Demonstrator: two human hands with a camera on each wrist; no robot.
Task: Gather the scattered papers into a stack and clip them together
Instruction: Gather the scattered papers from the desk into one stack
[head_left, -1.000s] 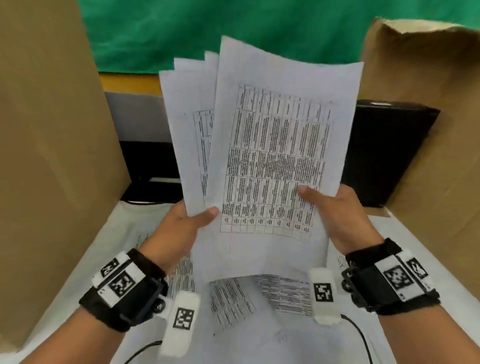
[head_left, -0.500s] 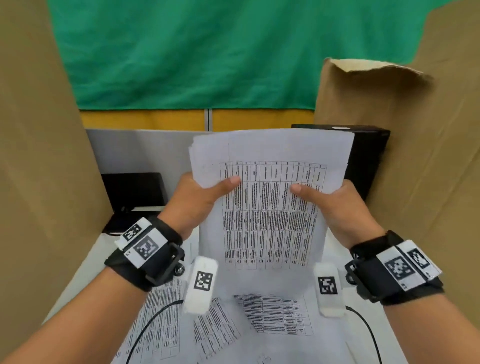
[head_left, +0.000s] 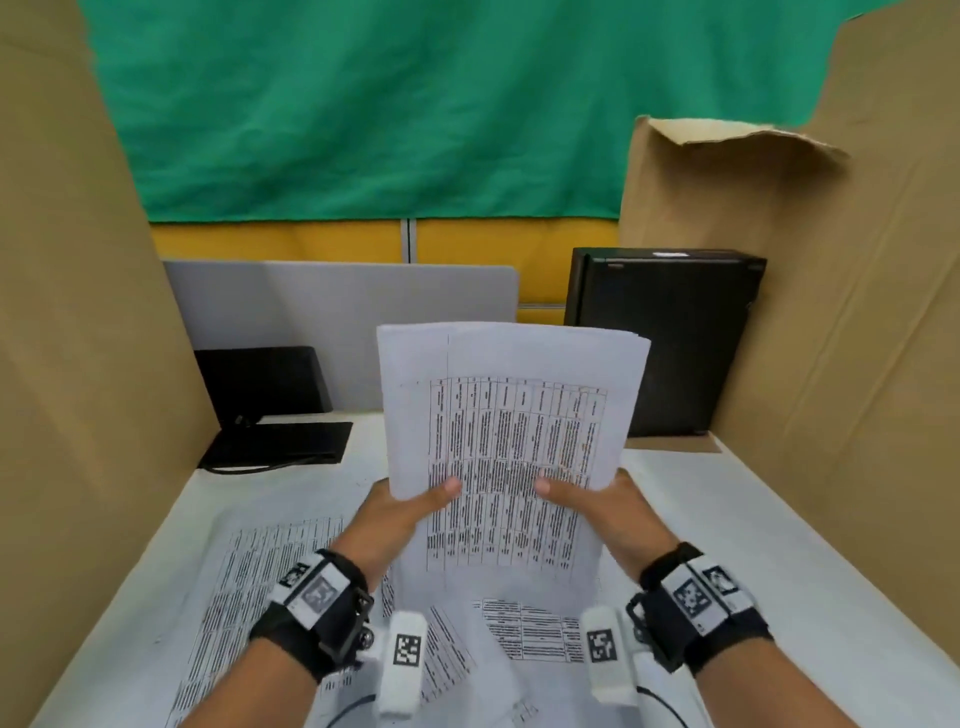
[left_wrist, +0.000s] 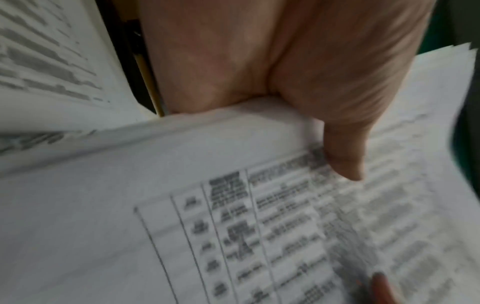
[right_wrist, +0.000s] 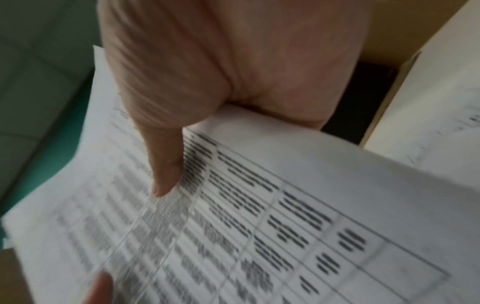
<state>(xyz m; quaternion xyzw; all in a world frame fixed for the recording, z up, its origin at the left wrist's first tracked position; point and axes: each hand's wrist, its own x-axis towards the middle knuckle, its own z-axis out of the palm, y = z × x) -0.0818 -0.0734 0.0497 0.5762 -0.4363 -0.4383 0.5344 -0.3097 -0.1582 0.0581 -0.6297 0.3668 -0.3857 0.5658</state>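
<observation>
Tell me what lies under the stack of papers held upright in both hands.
Under the held stack, more printed sheets lie scattered on the white table. The stack and both hands hide part of the table beneath; no clip shows.

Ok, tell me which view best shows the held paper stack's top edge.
Head view: the paper stack shows its whole top edge, nearly squared. The left wrist view catches only a fanned corner; the right wrist view shows blurred print, no top edge.

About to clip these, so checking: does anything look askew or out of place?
The held stack is not quite flush; sheet edges step at its top right corner. Loose papers lie on the table under the left hand and right hand. No clip shows.
</observation>
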